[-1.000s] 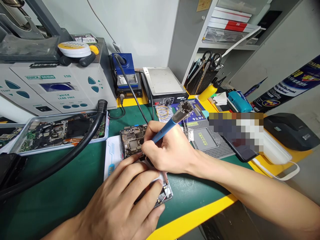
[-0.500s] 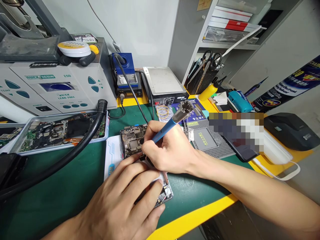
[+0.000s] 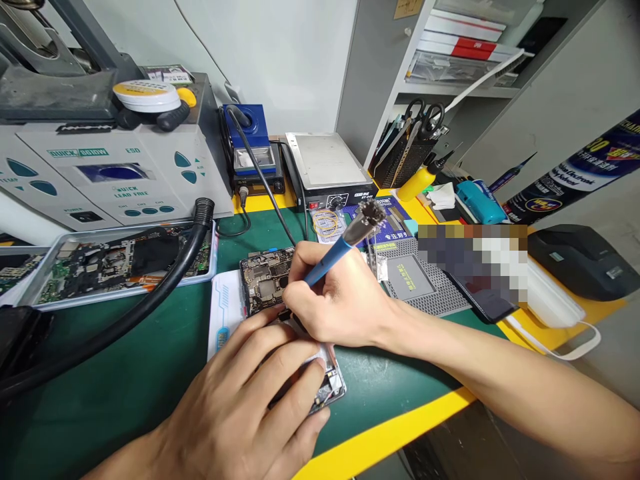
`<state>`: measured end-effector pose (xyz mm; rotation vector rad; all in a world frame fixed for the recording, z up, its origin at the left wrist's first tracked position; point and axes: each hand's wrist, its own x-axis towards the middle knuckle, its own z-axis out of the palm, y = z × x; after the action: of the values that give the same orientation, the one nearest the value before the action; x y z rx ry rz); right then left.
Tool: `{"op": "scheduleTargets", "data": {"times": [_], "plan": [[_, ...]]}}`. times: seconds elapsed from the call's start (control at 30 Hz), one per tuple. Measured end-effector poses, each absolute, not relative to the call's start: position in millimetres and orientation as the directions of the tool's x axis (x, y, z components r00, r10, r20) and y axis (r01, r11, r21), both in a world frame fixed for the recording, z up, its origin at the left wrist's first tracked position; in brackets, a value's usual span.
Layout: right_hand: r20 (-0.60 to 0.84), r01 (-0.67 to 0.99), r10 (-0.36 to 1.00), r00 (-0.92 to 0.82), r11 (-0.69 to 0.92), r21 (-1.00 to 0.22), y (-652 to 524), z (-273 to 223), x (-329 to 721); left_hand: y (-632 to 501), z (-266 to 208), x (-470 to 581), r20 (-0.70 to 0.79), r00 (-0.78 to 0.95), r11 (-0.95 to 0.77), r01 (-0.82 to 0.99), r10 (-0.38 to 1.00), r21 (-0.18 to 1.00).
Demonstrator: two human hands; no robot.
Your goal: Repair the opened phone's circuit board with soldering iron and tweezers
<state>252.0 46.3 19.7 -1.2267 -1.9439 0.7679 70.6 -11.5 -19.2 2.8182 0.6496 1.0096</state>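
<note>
An opened phone [image 3: 267,277] with its circuit board bared lies partly on a white and blue printed pad [image 3: 220,313]. My left hand [image 3: 250,387] lies across its lower part, fingers bent over it and thumb at the near edge, holding it down. My right hand [image 3: 340,293] is closed in a pen grip round a blue-handled brush [image 3: 330,260]. The brush is upside down, its metal ferrule and dark bristles slanting up to the right. Its lower end points at the phone's middle, where my fingers hide the contact.
A hot-air station [image 3: 115,173] stands at the left, its black hose [image 3: 150,300] curving over a tray of boards [image 3: 65,280]. A heating plate [image 3: 325,160] and soldering stand [image 3: 255,153] are behind. A dark phone [image 3: 485,293] and spray can [image 3: 575,167] lie right.
</note>
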Motion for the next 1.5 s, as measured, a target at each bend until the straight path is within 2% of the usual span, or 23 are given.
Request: {"op": "scheduleTargets", "data": {"times": [1.5], "plan": [[0.23, 0.51, 0.924, -0.304, 0.362, -0.78, 46.0, 21.5, 251.9, -9.9, -17.5, 72.4, 0.601, 0.684, -0.907, 0.37, 0.413, 0.203]]}}
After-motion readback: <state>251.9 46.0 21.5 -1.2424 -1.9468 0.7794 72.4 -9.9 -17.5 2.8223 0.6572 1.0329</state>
